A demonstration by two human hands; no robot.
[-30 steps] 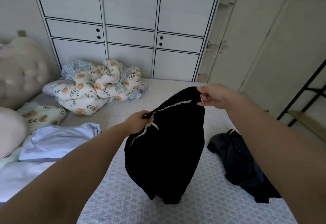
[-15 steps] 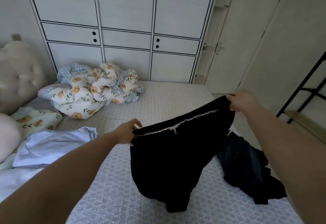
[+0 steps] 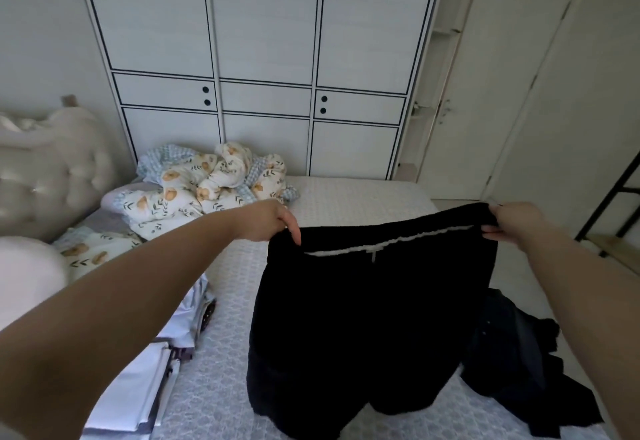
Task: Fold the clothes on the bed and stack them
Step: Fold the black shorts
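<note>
A pair of black shorts (image 3: 363,329) with a white inner waistband hangs spread wide above the bed (image 3: 346,194). My left hand (image 3: 268,221) grips the left end of the waistband. My right hand (image 3: 516,221) grips the right end. The legs of the shorts hang down to the bedspread. A crumpled dark garment (image 3: 526,370) lies on the bed at the right, partly hidden behind the shorts. Folded pale clothes (image 3: 138,391) are stacked at the lower left under my left forearm.
A bundled floral quilt (image 3: 207,183) lies at the head of the bed near a tufted headboard (image 3: 45,169) and a pink pillow (image 3: 27,273). A white wardrobe (image 3: 263,59) stands behind the bed. A black metal rack (image 3: 620,204) stands at the right.
Both hands have moved apart and stretched the waistband out flat, so the shorts now hang wide and square. The view has tilted and the hands sit higher.
</note>
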